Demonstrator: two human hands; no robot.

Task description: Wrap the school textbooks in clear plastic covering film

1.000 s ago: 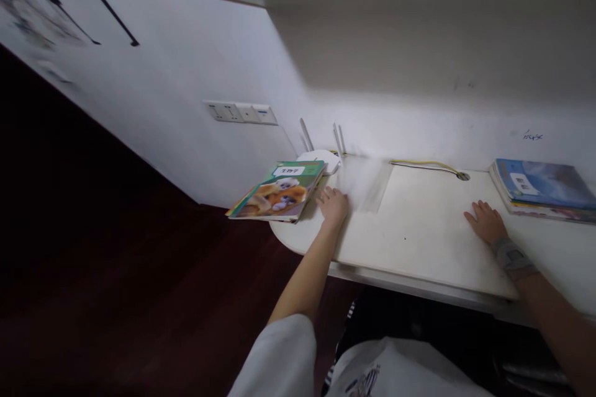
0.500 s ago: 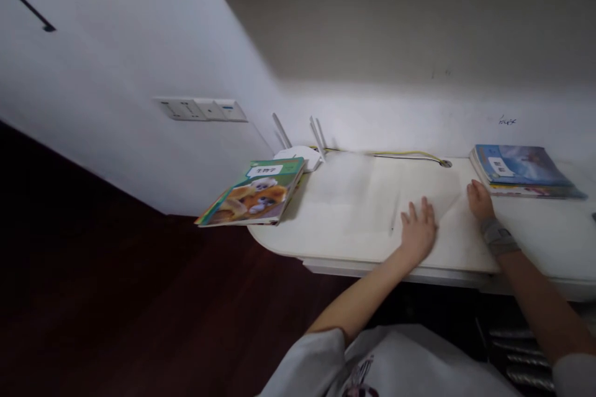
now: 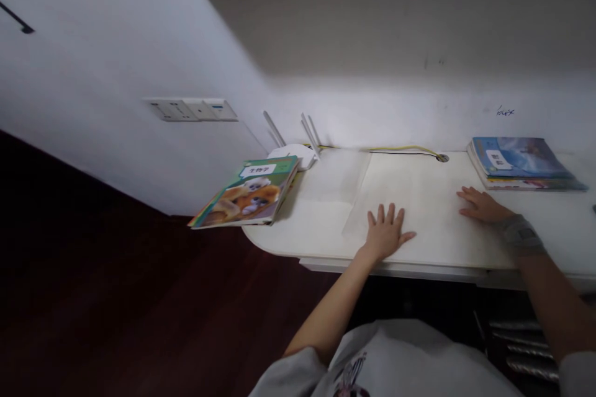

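Observation:
A thin, pale, translucent sheet (image 3: 336, 177), hard to tell from the white desktop, lies spread in front of me with a crease or edge running through it. My left hand (image 3: 384, 232) is pressed flat near its front, fingers spread, holding nothing. To the right, my right hand (image 3: 482, 205) rests low over the desk, palm down, fingers stretched out to the left and apart; a grey band (image 3: 521, 232) is around its wrist. Whether the right hand touches the sheet's edge, I cannot tell.
A stack of books (image 3: 249, 192) overhangs the rounded left end of the white desk (image 3: 288, 239). Behind it stands a white router (image 3: 294, 154) with raised antennas. A yellow cable (image 3: 400, 149) runs to a desk hole (image 3: 442, 158). Blue-covered books (image 3: 524, 161) lie back right.
My left hand has slid left and toward me, and its fingers have spread flat. My right hand has lowered and opened out from a curled pose. The sheet now lies flatter.

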